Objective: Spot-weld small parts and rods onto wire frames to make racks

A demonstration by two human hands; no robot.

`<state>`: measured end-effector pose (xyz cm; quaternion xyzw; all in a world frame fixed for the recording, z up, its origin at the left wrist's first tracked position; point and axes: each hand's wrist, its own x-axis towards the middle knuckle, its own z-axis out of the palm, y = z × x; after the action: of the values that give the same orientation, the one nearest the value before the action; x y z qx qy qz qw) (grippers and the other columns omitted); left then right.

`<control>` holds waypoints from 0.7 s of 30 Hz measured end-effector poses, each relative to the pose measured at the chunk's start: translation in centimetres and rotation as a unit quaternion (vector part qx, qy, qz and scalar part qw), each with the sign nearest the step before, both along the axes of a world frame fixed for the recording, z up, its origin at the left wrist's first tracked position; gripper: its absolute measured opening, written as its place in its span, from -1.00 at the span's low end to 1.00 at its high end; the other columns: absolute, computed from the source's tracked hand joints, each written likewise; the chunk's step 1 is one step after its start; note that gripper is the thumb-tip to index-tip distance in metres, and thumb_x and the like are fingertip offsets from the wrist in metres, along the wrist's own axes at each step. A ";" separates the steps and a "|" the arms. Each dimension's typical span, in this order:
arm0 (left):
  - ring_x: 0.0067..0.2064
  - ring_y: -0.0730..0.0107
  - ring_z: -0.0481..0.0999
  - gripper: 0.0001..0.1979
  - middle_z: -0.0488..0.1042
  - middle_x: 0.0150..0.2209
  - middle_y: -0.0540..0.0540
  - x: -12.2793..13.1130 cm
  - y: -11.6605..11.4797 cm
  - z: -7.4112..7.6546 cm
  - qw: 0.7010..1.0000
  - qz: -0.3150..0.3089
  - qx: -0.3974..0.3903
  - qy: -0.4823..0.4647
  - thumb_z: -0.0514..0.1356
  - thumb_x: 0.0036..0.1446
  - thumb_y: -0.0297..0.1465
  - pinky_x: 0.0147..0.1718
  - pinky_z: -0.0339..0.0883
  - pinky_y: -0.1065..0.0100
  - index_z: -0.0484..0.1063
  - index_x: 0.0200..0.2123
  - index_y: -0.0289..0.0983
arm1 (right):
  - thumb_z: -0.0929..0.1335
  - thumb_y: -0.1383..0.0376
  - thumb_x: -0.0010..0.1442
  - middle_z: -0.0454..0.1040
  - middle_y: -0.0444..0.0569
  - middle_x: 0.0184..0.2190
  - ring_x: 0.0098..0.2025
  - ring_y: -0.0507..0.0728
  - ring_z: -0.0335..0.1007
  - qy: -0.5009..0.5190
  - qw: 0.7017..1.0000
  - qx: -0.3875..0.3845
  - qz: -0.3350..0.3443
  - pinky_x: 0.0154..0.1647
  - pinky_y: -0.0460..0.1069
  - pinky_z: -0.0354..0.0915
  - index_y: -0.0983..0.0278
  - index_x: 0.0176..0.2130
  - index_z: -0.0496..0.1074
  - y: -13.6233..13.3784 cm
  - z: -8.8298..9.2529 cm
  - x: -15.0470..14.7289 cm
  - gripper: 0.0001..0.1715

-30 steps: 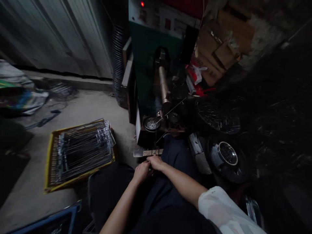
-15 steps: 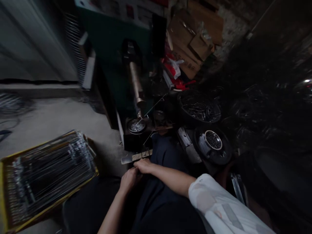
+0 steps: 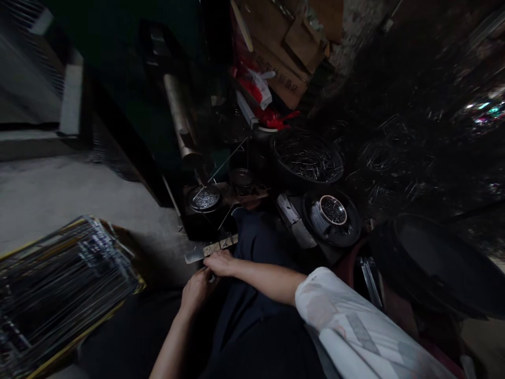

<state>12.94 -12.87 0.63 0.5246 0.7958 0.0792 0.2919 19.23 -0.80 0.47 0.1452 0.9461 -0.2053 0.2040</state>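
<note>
My left hand [image 3: 196, 288] and my right hand [image 3: 221, 262] meet over my lap, both with fingers curled and pressed together on something I cannot make out in the dark. They sit just below a small flat metal ledge [image 3: 211, 248] at the foot of a dark machine [image 3: 173, 105]. A brass-coloured cylinder [image 3: 178, 119] slopes down from the machine toward a small round dish of shiny metal bits [image 3: 204, 198].
A yellow crate of stacked wire pieces [image 3: 59, 284] lies on the concrete floor at left. Black tubs holding metal pins [image 3: 307, 160] and a small metal bowl [image 3: 332, 209] stand at right. A large dark basin [image 3: 430, 266] is further right. Cardboard [image 3: 284, 47] and red packaging [image 3: 252, 89] are behind.
The view has swung right and down, so the machine and crate slid left. Both hands stay together at the ledge, barely shifted.
</note>
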 end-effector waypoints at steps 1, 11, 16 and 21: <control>-0.10 0.16 0.57 -0.79 0.56 -0.13 -0.17 0.0 0.0 0.0 1.000 -0.003 0.000 -0.001 0.09 0.22 -0.31 -0.27 0.31 0.37 0.44 -0.15 -0.23 | 0.36 0.34 0.17 0.56 0.11 -0.08 -0.01 0.27 0.49 -0.004 1.000 -0.002 0.004 -0.09 0.08 0.41 0.30 -0.09 0.50 0.0 0.0 0.0 -0.72; -0.07 0.13 0.56 -0.76 0.54 -0.06 -0.18 0.0 -0.1 -0.4 1.000 0.010 0.009 -0.006 0.11 0.22 -0.27 -0.24 0.35 0.35 0.46 -0.11 -0.22 | 0.36 0.33 0.18 0.57 0.12 -0.10 -0.01 0.28 0.48 -0.004 1.000 -0.005 0.004 -0.08 0.09 0.39 0.32 -0.09 0.49 0.1 0.3 0.1 -0.73; -0.11 0.15 0.56 -0.74 0.54 -0.09 -0.17 0.2 -0.2 0.0 1.000 0.018 0.017 -0.009 0.10 0.22 -0.24 -0.25 0.35 0.34 0.46 -0.11 -0.22 | 0.36 0.31 0.18 0.55 0.12 -0.06 0.01 0.28 0.47 -0.006 1.000 0.005 -0.001 -0.04 0.10 0.38 0.32 -0.05 0.47 0.0 0.2 0.1 -0.68; -0.13 0.13 0.57 -0.77 0.56 -0.16 -0.17 0.1 -0.1 0.0 1.000 0.021 0.013 -0.008 0.13 0.19 -0.27 -0.28 0.34 0.34 0.48 -0.17 -0.23 | 0.34 0.36 0.17 0.56 0.12 -0.09 -0.01 0.28 0.48 -0.009 1.000 0.003 0.012 -0.08 0.09 0.40 0.33 -0.06 0.48 -0.1 0.0 0.2 -0.69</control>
<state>13.08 -13.02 0.65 0.5112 0.8029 0.0996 0.2899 19.39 -0.87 0.49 0.1365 0.9466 -0.1986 0.2142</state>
